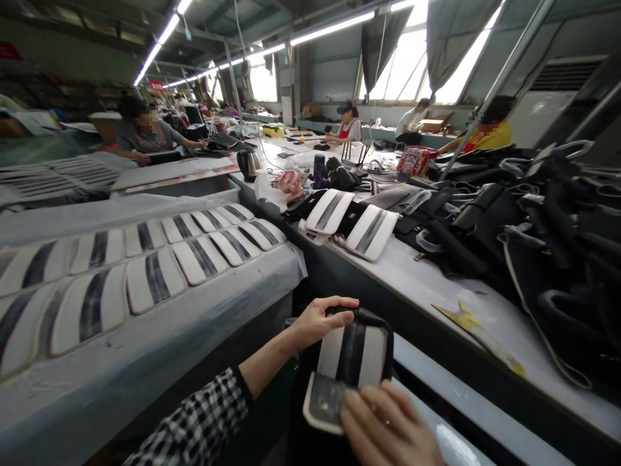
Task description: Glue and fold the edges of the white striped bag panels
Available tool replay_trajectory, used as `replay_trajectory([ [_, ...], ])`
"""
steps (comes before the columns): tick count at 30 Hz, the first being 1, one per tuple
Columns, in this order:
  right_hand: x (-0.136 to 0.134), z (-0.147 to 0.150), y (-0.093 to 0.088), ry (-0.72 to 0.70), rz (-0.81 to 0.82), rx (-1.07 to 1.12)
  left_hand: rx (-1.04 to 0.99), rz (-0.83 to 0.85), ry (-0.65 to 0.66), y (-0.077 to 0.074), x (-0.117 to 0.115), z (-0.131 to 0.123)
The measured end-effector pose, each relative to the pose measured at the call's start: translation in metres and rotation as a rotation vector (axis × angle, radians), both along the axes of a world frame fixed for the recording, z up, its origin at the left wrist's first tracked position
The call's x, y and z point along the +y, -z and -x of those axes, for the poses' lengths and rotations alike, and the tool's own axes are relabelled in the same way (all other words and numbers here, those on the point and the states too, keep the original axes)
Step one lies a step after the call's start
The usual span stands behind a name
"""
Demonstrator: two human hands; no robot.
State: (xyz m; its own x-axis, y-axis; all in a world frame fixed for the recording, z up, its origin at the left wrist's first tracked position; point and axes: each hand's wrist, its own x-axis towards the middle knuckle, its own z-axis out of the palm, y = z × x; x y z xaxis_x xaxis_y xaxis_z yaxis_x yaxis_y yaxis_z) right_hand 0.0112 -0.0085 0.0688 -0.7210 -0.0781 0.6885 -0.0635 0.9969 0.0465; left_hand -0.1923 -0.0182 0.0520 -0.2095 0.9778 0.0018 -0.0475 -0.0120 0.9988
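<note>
A black leather bag piece (388,327) stands in front of me, with a white panel (331,353) with a dark middle stripe against it. My left hand (325,318) is closed on its top edge, thumb on the near side and fingers over the rim. Lower down, a grey flap with a pale edge (325,401) lies over the panel's bottom part. My right hand (391,424), slightly blurred, is closed at the flap's right edge, its fingertips bent over it. The underside of the flap and the right thumb are hidden.
At left, rows of white striped panels (156,279) lie on a covered table (194,330). More panels (371,232) rest on the right-hand table (412,272), beside piled black bags (485,220) and a yellow-marked strip (478,323). Several people sit farther back.
</note>
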Motion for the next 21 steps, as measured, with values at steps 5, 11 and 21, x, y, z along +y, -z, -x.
replay_trajectory([
  [5,0.064,0.019,-0.024,0.112,0.479,-0.046,-0.222,-0.024,0.139,-0.005,-0.004,-0.006],
  [11,0.069,0.035,0.007,0.192,0.668,0.014,-0.276,-0.128,0.115,-0.005,-0.007,-0.008],
  [21,0.069,0.053,0.006,0.250,0.841,0.038,0.085,-0.155,0.012,-0.009,-0.008,-0.006],
])
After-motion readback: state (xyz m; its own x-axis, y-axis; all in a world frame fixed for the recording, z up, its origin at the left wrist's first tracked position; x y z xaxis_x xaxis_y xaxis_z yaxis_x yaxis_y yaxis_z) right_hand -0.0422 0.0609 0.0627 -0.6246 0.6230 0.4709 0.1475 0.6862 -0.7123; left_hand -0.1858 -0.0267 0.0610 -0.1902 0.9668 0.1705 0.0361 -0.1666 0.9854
